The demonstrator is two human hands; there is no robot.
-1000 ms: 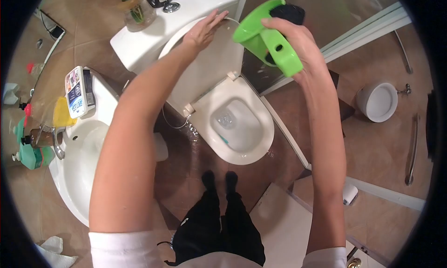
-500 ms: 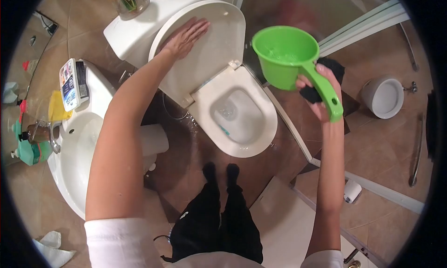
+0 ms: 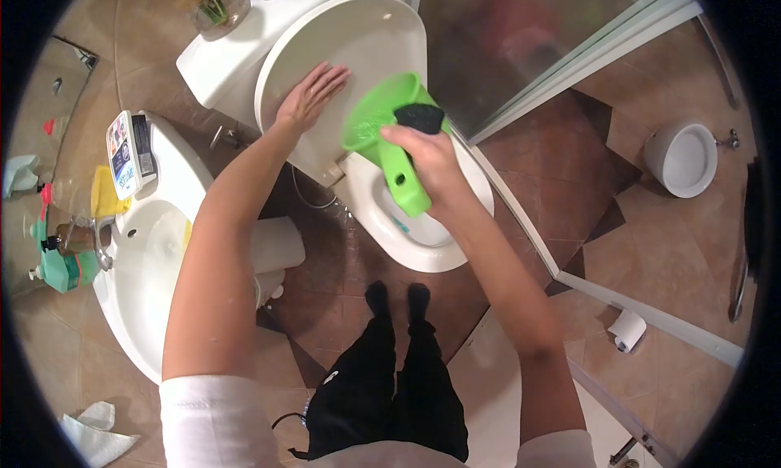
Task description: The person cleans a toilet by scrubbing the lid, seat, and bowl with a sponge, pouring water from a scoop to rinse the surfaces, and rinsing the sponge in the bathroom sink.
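My left hand (image 3: 313,95) lies with fingers stretched on the inner side of the raised toilet lid (image 3: 366,41). My right hand (image 3: 431,163) grips the handle of a bright green dipper (image 3: 368,120) and also has a black sponge or cloth (image 3: 420,117) in its grasp. The dipper is tilted toward the lid, and clear water shows at its inside. Beneath it is the white toilet bowl (image 3: 425,256), its upper part hidden by the dipper and my right hand. A small teal strip (image 3: 399,224) shows inside the bowl.
To the left stands a white sink (image 3: 130,305) with a wipes pack (image 3: 130,155), a yellow cloth (image 3: 109,193) and bottles (image 3: 61,269). A glass shower screen (image 3: 521,37) rises at the right. Toilet paper (image 3: 628,330) hangs at lower right; a glass jar (image 3: 218,13) stands on the cistern.
My right hand has brought the dipper and the black sponge or cloth leftward, from beside the toilet to over the bowl, tipping the dipper toward the lid. My left hand has shifted slightly down the lid.
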